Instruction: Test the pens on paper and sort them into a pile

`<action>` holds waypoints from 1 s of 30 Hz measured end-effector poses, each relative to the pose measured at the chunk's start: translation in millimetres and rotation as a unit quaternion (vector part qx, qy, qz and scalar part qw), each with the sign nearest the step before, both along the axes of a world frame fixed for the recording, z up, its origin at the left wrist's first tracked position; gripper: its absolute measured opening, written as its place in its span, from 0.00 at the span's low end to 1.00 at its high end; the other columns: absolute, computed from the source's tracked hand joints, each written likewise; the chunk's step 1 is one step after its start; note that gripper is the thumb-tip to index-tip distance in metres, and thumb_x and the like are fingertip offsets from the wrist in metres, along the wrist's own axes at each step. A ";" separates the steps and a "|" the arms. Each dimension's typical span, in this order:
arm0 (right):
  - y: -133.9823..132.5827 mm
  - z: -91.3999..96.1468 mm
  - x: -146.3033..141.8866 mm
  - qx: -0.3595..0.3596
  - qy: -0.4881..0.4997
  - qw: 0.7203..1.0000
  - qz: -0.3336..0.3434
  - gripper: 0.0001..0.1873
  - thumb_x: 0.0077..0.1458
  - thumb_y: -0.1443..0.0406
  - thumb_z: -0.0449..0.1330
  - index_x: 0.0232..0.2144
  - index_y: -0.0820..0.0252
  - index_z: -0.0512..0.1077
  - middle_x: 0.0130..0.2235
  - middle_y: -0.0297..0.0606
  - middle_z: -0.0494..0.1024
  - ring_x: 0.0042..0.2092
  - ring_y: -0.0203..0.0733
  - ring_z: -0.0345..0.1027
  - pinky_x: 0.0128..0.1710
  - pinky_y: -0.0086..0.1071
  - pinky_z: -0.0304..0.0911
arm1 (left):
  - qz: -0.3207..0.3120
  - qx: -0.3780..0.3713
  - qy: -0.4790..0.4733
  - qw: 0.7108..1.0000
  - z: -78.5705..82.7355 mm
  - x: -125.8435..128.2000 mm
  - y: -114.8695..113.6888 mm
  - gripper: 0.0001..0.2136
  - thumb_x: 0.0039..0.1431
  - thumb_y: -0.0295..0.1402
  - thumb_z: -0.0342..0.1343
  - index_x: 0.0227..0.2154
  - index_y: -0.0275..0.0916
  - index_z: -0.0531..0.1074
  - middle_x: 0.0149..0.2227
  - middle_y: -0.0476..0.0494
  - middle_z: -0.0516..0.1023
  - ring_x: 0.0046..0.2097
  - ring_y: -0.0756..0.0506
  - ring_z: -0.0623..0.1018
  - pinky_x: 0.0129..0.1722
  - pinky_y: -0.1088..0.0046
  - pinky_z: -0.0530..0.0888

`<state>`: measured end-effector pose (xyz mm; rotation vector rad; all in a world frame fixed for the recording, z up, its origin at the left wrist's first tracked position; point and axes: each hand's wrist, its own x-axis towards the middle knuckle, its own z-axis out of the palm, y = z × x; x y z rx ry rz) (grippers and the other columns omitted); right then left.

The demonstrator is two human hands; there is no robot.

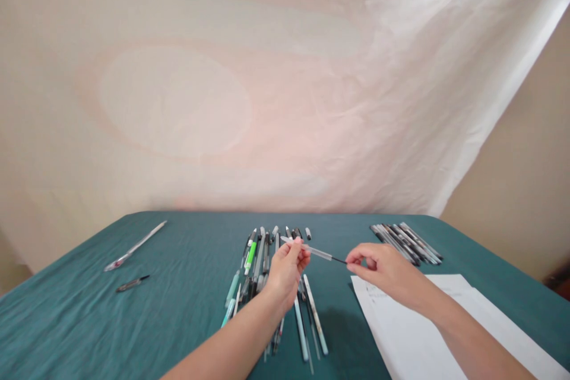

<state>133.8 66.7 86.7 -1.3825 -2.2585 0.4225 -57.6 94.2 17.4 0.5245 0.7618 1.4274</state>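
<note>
My left hand [287,270] is closed on a clear pen barrel [319,253], held above the middle of the table with its pale tip pointing left. A thin dark ink refill [339,260] sticks out of the barrel's right end. The thumb and fingers of my right hand [378,270] pinch the outer end of that refill. Below my left hand lies a spread of pens, caps and loose refills, among them a bright green pen [250,257] and a white pen with a pale blue end [315,314]. My left hand and forearm hide part of this spread.
Several pens [406,243] lie side by side at the back right. White paper sheets [427,332] rest under my right forearm. On the left are a long clear pen [136,247] and a short dark pen piece [132,284]. A pale cloth [285,101] hangs behind the green-covered table [187,314].
</note>
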 end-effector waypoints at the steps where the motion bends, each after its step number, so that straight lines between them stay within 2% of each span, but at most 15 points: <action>1: 0.4 -1.1 -1.5 0.007 0.011 1.000 -0.004 0.09 0.49 0.62 0.55 0.28 0.58 0.73 0.25 0.33 0.73 0.24 0.33 0.60 0.24 0.26 0.54 | -0.018 -0.009 -0.009 1.000 -0.4 3.3 -3.4 0.07 0.51 0.32 0.56 0.27 0.33 0.67 0.24 0.47 0.71 0.26 0.54 0.72 0.29 0.80 0.70; 3: 1.3 -3.9 -4.5 0.008 0.051 0.999 -0.010 0.10 0.50 0.61 0.54 0.29 0.59 0.73 0.25 0.34 0.73 0.24 0.34 0.62 0.24 0.26 0.56 | -0.050 -0.034 -0.025 0.998 -0.7 9.3 -9.6 0.06 0.54 0.31 0.54 0.28 0.33 0.67 0.24 0.44 0.72 0.27 0.52 0.74 0.29 0.78 0.72; 7: 6.5 -11.8 -4.8 -0.053 0.157 0.986 -0.021 0.15 0.54 0.58 0.49 0.34 0.61 0.70 0.25 0.35 0.72 0.22 0.34 0.64 0.20 0.25 0.59 | -0.081 -0.067 -0.046 0.993 -0.6 15.7 -17.1 0.07 0.56 0.33 0.51 0.29 0.32 0.66 0.24 0.41 0.73 0.28 0.49 0.76 0.29 0.75 0.73; 10: 19.5 -25.7 -1.1 -0.071 0.170 0.982 -0.031 0.15 0.55 0.58 0.48 0.34 0.61 0.70 0.25 0.34 0.72 0.21 0.33 0.63 0.19 0.25 0.59 | -0.081 -0.079 -0.056 0.992 -1.5 16.3 -18.5 0.07 0.57 0.33 0.50 0.30 0.32 0.65 0.25 0.39 0.74 0.29 0.48 0.77 0.31 0.75 0.74; 12: 34.5 -40.7 -1.0 -0.057 0.126 0.990 -0.007 0.14 0.55 0.60 0.48 0.33 0.61 0.71 0.25 0.35 0.73 0.23 0.35 0.65 0.22 0.27 0.60 | -0.080 -0.086 -0.068 0.991 -2.4 16.2 -18.7 0.07 0.57 0.32 0.49 0.31 0.32 0.65 0.27 0.38 0.75 0.30 0.48 0.77 0.32 0.75 0.74; 15: 63.1 -65.8 -9.0 0.008 0.042 0.998 0.053 0.11 0.51 0.66 0.53 0.36 0.61 0.71 0.34 0.40 0.74 0.35 0.39 0.68 0.37 0.31 0.62 | -0.081 -0.098 -0.094 0.987 -3.3 16.6 -18.8 0.07 0.58 0.31 0.48 0.32 0.31 0.65 0.30 0.35 0.76 0.32 0.47 0.78 0.33 0.74 0.75; 18: 89.7 -83.3 -25.0 0.033 -0.040 0.997 0.056 0.16 0.51 0.70 0.52 0.43 0.60 0.69 0.39 0.41 0.71 0.37 0.39 0.67 0.38 0.30 0.60 | -0.087 -0.106 -0.115 0.984 -3.4 17.2 -19.0 0.07 0.59 0.30 0.47 0.33 0.30 0.65 0.32 0.33 0.76 0.34 0.46 0.78 0.35 0.73 0.75; 23: 109.8 -90.5 -46.9 0.096 -0.150 0.983 0.039 0.20 0.53 0.71 0.50 0.48 0.53 0.64 0.43 0.39 0.68 0.43 0.40 0.62 0.40 0.29 0.57 | -0.084 -0.118 -0.123 0.982 -6.4 15.5 -17.1 0.06 0.58 0.30 0.47 0.33 0.30 0.65 0.31 0.34 0.76 0.35 0.45 0.78 0.35 0.72 0.75; 30: 108.4 -97.7 -48.0 0.121 -0.212 0.969 0.049 0.19 0.55 0.67 0.50 0.50 0.55 0.62 0.47 0.43 0.66 0.45 0.44 0.60 0.43 0.33 0.54 | -0.090 -0.118 -0.115 0.982 -12.0 13.7 -16.4 0.07 0.58 0.31 0.49 0.31 0.30 0.66 0.27 0.36 0.75 0.33 0.45 0.78 0.34 0.72 0.75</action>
